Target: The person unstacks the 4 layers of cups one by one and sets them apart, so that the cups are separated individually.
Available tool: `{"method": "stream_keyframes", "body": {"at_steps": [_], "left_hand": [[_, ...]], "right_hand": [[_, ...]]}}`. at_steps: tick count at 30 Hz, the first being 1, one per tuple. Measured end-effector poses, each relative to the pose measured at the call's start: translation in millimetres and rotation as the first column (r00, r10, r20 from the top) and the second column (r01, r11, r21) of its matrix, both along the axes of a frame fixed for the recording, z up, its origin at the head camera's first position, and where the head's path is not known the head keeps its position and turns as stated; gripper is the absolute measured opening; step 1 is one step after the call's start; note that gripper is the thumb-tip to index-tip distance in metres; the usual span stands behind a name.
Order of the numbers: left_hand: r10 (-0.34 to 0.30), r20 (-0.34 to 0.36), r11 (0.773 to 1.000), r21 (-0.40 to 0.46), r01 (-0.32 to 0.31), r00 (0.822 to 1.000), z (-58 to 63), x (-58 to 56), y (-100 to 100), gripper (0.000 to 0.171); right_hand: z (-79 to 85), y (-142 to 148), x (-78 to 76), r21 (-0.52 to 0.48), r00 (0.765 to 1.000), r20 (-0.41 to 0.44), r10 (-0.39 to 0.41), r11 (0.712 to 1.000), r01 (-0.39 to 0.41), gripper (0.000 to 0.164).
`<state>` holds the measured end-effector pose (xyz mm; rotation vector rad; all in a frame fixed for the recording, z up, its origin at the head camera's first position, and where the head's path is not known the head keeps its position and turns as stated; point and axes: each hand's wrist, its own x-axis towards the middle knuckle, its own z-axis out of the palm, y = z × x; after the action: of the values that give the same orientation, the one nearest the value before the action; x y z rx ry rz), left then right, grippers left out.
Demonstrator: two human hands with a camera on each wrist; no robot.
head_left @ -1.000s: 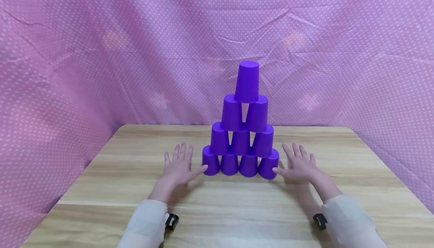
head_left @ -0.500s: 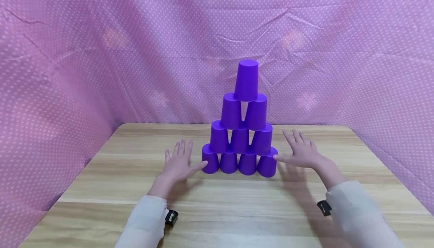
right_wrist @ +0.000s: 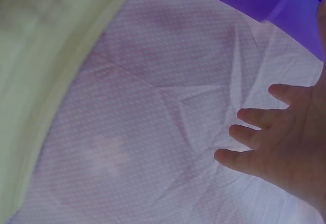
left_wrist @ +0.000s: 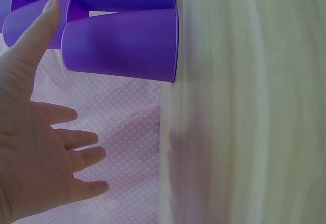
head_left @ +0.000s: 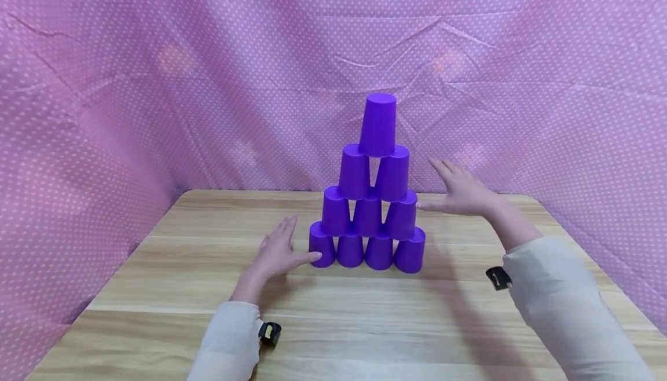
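Observation:
A pyramid of upside-down purple cups rises in several tiers, with a single top cup at its peak. To the left of the bottom row is my left hand, fingers spread and straight; its thumb overlaps the bottom left cup in the head view. In the left wrist view that bottom left cup stands mouth down, beyond the thumb. My right hand is raised beside the right side, fingers extended, thumb tip right at the second-tier right cup. Neither hand holds anything.
The pyramid stands on a wooden table, towards its back half. A pink dotted cloth hangs behind and along both sides. A black wrist camera sticks out from the right sleeve, another from the left.
My right hand has risen from beside the bottom row to around the second and third tiers. The left hand has turned slightly, staying beside the bottom left cup. The cups stand as before.

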<state>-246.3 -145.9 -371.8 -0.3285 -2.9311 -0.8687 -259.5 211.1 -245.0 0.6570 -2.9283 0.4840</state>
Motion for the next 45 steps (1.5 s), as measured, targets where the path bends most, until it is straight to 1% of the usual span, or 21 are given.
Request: {"method": "stream_keyframes", "body": {"at_steps": [1,5,9,11,13,16,17,18,19,22,24,25,26,31,33,35,38,41,43,45], "left_hand": [[-0.002,0.005,1.000,0.029,0.002,1.000,-0.8,-0.8,0.4,0.112],[-0.014,0.011,0.989,0.147,0.012,1.000,-3.4,-3.1,3.1,0.110],[-0.028,0.020,0.969,0.247,0.023,0.999,-5.3,-3.7,5.9,0.105],[-0.037,0.037,0.955,0.294,0.024,0.999,-5.9,-3.4,7.5,0.102],[-0.048,0.048,0.939,0.344,0.028,0.998,-6.8,-3.2,9.5,0.099],[-0.057,0.038,0.907,0.420,0.035,0.998,-9.4,-4.3,12.9,0.093],[-0.054,0.024,0.897,0.440,0.038,0.998,-10.4,-5.0,14.1,0.090],[-0.055,0.017,0.883,0.467,0.041,0.998,-6.5,-1.9,16.4,0.086],[-0.048,0.008,0.873,0.486,0.038,0.999,-7.2,-2.5,17.5,0.084],[-0.053,-0.007,0.832,0.553,0.048,0.999,-8.2,-3.0,20.3,0.078],[-0.061,-0.002,0.807,0.588,0.050,0.998,-10.2,-3.7,21.1,0.077],[-0.063,0.000,0.795,0.604,0.050,0.998,-15.7,-7.8,20.4,0.077],[-0.066,0.005,0.782,0.621,0.049,0.998,-16.9,-8.3,20.8,0.076],[-0.056,0.010,0.748,0.663,0.035,0.998,-24.0,-13.5,22.2,0.071],[-0.065,0.003,0.736,0.675,0.046,0.998,-26.2,-14.9,23.3,0.068],[-0.082,-0.003,0.724,0.687,0.061,0.997,-27.5,-15.3,25.1,0.065],[-0.103,-0.006,0.708,0.702,0.077,0.995,-28.7,-15.3,28.5,0.062],[-0.104,-0.004,0.693,0.717,0.076,0.995,-29.5,-14.7,31.3,0.060],[-0.099,-0.001,0.673,0.737,0.068,0.995,-28.9,-13.3,32.7,0.059],[-0.096,0.002,0.651,0.757,0.061,0.995,-24.4,-8.7,34.6,0.057]], "right_hand": [[5.1,-1.1,-1.6,-0.017,1.000,0.004,0.014,1.000,-0.014,0.096],[22.3,-5.7,-8.7,-0.143,0.996,0.070,0.059,0.988,-0.049,0.094],[33.5,-11.2,-14.1,-0.257,0.986,0.154,0.065,0.966,-0.023,0.091],[38.0,-15.6,-15.5,-0.309,0.983,0.176,0.061,0.951,-0.004,0.089],[42.3,-21.2,-16.4,-0.366,0.984,0.169,0.061,0.931,0.005,0.087],[49.0,-31.4,-16.7,-0.463,0.988,0.137,0.074,0.886,-0.002,0.083],[51.2,-34.7,-16.7,-0.492,0.989,0.127,0.079,0.870,-0.006,0.082],[53.1,-38.0,-16.4,-0.521,0.989,0.119,0.084,0.854,-0.010,0.081],[54.5,-41.5,-16.8,-0.549,0.990,0.114,0.085,0.836,-0.009,0.080],[59.0,-51.6,-18.1,-0.624,0.990,0.103,0.092,0.782,-0.007,0.075],[61.3,-57.7,-20.5,-0.667,0.991,0.099,0.095,0.745,-0.005,0.072],[62.5,-60.4,-22.1,-0.687,0.991,0.094,0.098,0.726,-0.006,0.070],[64.1,-62.8,-22.8,-0.703,0.990,0.093,0.103,0.711,-0.008,0.069],[68.4,-72.0,-26.9,-0.771,0.985,0.107,0.136,0.637,-0.004,0.065],[68.6,-74.9,-27.0,-0.793,0.982,0.120,0.149,0.609,0.005,0.064],[68.4,-77.1,-26.5,-0.809,0.979,0.127,0.158,0.588,0.010,0.063],[67.5,-79.4,-25.9,-0.823,0.979,0.125,0.158,0.568,0.013,0.062],[66.1,-80.6,-25.8,-0.824,0.981,0.121,0.153,0.566,0.013,0.060],[65.2,-81.5,-26.0,-0.825,0.980,0.127,0.151,0.565,0.020,0.059],[64.7,-82.9,-26.1,-0.827,0.979,0.137,0.148,0.562,0.031,0.058]]}}
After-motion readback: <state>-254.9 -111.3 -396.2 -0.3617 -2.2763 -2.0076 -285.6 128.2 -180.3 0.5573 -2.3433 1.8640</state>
